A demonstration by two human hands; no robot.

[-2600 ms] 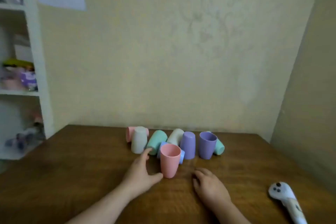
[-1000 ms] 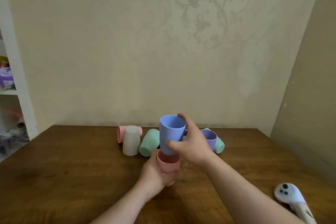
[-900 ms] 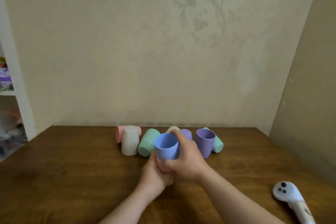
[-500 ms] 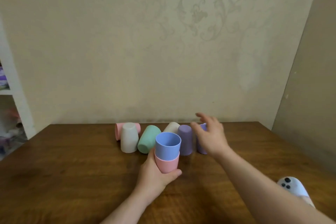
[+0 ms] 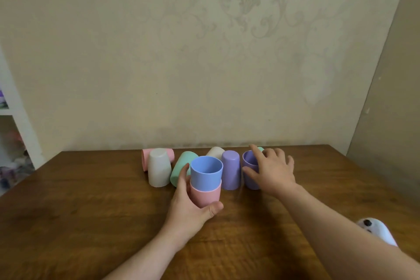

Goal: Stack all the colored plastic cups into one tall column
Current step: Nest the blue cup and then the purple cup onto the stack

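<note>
My left hand (image 5: 189, 209) grips an upright pink cup (image 5: 205, 196) with a blue cup (image 5: 206, 173) nested in it, on the wooden table (image 5: 91, 211). My right hand (image 5: 271, 173) rests with spread fingers over an upright purple cup (image 5: 250, 162), thumb on its near side. The cup stands on the table. Between them stands an upside-down purple cup (image 5: 230, 170). A white upside-down cup (image 5: 159, 170), a pink cup (image 5: 145, 159) lying behind it, a green lying cup (image 5: 180, 166), a cream cup (image 5: 216, 151) and a green cup (image 5: 261, 149) behind my right hand sit along the back.
A white device (image 5: 375, 232) with dark buttons lies at the table's right front, partly hidden by my right forearm. A white shelf unit (image 5: 20, 134) with blurred items stands at the left. The wall runs close behind the cups.
My right hand set the blue cup into the pink one, let go, moved right and came down onto the upright purple cup. My left hand keeps its hold on the pink cup.
</note>
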